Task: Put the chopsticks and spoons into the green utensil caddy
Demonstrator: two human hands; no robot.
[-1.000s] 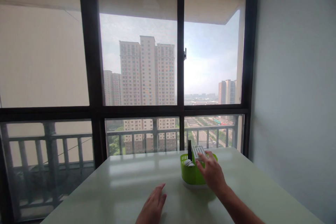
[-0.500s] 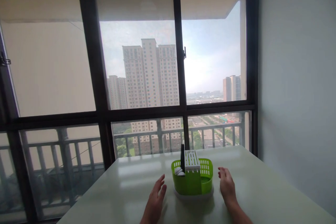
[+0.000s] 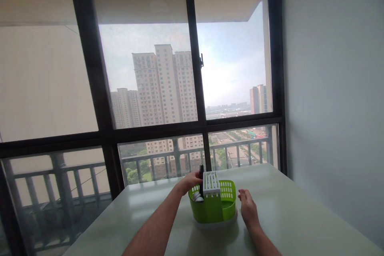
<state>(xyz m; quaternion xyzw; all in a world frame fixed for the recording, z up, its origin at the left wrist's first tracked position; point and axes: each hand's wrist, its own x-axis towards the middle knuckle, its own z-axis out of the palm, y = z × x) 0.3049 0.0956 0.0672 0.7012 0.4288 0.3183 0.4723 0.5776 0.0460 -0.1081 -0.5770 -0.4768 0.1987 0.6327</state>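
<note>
A green plastic basket [image 3: 198, 212] stands on a pale base tray [image 3: 214, 225] on the table. A white slotted holder [image 3: 211, 182] sits at the top of its middle part. Black chopsticks [image 3: 201, 180] rise upright from the left compartment, beside white spoons [image 3: 197, 197]. My left hand [image 3: 191, 181] reaches over the left rim with its fingers closed at the chopsticks; its fingertips are partly hidden. My right hand [image 3: 247, 205] is just right of the basket, apart from it, with loosely bent fingers and nothing in it.
The pale glossy table [image 3: 270, 192] extends around the basket. Dark-framed windows [image 3: 156, 128] stand beyond its far edge, with a railing [image 3: 240, 148] outside. A plain wall [image 3: 333, 88] is on the right.
My left hand has moved forward from beside the basket to the chopsticks and closed there. The view has shifted slightly, and my right hand stays right of the basket.
</note>
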